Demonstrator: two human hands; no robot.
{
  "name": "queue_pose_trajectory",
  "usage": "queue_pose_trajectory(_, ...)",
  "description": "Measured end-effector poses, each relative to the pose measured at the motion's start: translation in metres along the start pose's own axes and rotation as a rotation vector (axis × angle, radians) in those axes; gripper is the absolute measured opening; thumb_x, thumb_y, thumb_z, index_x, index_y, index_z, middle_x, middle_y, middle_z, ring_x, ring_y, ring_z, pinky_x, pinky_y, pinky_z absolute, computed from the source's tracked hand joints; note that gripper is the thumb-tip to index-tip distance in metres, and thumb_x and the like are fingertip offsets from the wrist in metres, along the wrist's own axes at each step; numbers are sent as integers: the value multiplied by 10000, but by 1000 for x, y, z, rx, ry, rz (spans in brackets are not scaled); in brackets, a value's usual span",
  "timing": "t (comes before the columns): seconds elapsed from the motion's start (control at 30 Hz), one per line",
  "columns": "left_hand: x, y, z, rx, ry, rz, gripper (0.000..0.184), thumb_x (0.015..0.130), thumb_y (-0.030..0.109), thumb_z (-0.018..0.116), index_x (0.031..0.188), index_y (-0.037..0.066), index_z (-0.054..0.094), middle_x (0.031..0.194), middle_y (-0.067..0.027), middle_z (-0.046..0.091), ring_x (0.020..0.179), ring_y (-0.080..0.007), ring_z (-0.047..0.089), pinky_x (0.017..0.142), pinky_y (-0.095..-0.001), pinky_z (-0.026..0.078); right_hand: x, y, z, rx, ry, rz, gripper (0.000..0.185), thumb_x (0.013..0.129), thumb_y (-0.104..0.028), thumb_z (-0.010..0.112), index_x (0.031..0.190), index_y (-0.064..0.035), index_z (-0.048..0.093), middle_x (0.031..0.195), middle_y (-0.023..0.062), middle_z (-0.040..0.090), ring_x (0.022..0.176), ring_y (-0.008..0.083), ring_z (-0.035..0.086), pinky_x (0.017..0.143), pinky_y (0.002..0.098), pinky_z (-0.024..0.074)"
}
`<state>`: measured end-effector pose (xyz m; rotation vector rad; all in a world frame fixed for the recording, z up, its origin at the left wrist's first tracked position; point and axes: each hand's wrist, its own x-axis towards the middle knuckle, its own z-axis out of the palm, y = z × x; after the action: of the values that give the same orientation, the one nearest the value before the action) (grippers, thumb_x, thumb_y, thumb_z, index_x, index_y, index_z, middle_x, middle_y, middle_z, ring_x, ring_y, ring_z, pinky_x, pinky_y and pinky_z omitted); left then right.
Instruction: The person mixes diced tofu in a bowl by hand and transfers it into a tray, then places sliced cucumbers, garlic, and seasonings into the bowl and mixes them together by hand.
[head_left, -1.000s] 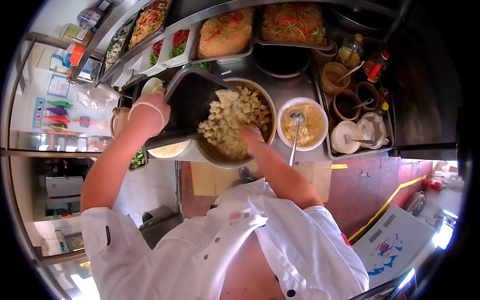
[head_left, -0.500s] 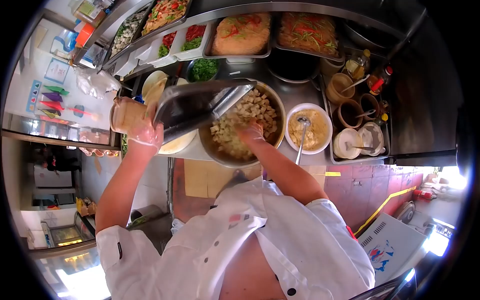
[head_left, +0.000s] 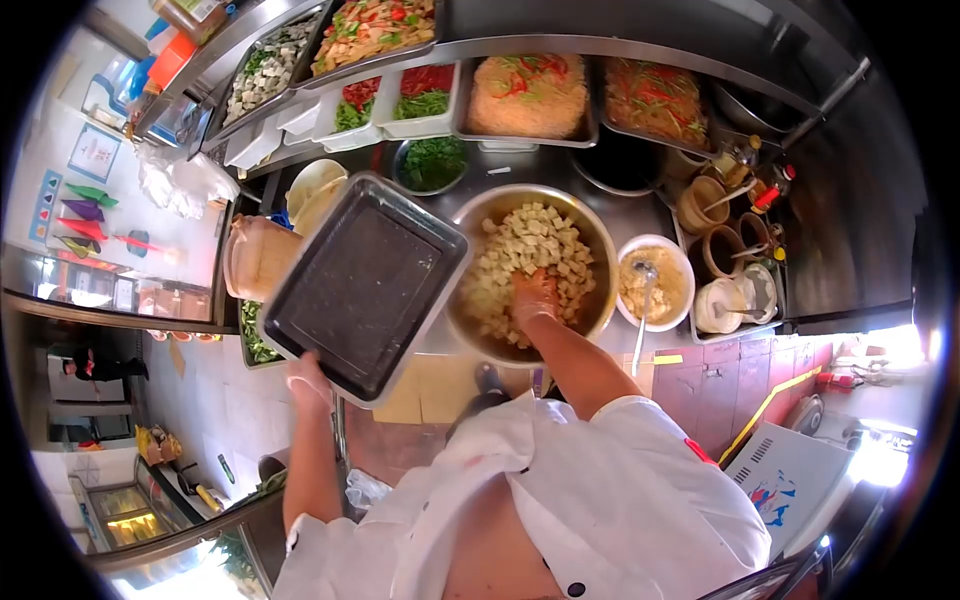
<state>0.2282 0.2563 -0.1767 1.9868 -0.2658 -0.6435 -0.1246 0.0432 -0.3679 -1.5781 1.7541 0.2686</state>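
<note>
My left hand (head_left: 308,382), in a clear plastic glove, grips the lower left corner of a dark rectangular tray (head_left: 362,285). The tray is tilted, its inside facing me, with a few small wet specks on it. To its right stands a wide steel mixing bowl (head_left: 603,240) holding pale cubes (head_left: 540,235), perhaps tofu or potato. My right hand (head_left: 537,297), also gloved, reaches into the bowl, its fingers sunk among the cubes, so their tips are hidden. Close by the bowl is a white bowl (head_left: 684,282) of crumbly tan mixture with a metal spoon (head_left: 644,300) in it.
Trays of shredded food (head_left: 530,95) and tubs of cut peppers (head_left: 420,100) line the back shelf. A bowl of chopped greens (head_left: 430,163) sits behind the mixing bowl. Seasoning pots (head_left: 720,250) and bottles (head_left: 775,190) crowd the right. A person (head_left: 100,367) shows far left.
The tray has swung from tipped over the bowl to the left and down, its inside turned toward me. My right hand stays in the cubes. The view has shifted.
</note>
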Motion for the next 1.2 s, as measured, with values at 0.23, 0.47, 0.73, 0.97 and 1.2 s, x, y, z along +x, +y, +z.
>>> queue_pose_trajectory(0.23,51,-123,29,-535,22,-330,234,876,77,584,1046,-68,654,1029,-147,687,846,-268,657,815,-371,545,1,-14,-32,-264,-91,-98,423,1000,-140,545,1420,-99,512,1368,248,588,1199,391,626,920,499,567)
queue_pose_trajectory(0.47,84,-124,78,-579,53,-524,154,926,211,644,909,59,632,668,-45,504,495,-198,466,464,-364,397,11,-5,-37,-354,-35,-236,566,888,-220,722,1398,-67,531,1234,231,667,1136,370,655,946,445,541)
queue_pose_trajectory(0.73,-4,-39,58,-545,-548,-910,346,898,237,708,1143,46,555,1056,-143,562,981,-290,566,962,-568,520,-75,-8,-110,161,-78,-260,801,815,-409,829,1486,-132,489,1343,209,617,1200,325,619,999,387,505)
queue_pose_trajectory(0.97,-76,-10,223,-355,-839,-588,633,950,350,662,1455,26,460,1565,-207,402,1433,-390,414,1132,-649,344,-7,31,-134,180,82,-132,961,877,-745,562,1583,-125,360,1648,205,281,1459,372,390,1146,429,402)
queue_pose_trajectory(1.2,-50,-65,368,-321,-917,-567,806,972,577,564,1588,113,329,1661,-170,250,1445,-331,357,1075,-515,430,112,65,-18,362,-49,-101,965,912,-725,535,1648,-200,196,1564,214,423,1303,358,544,1032,461,491)
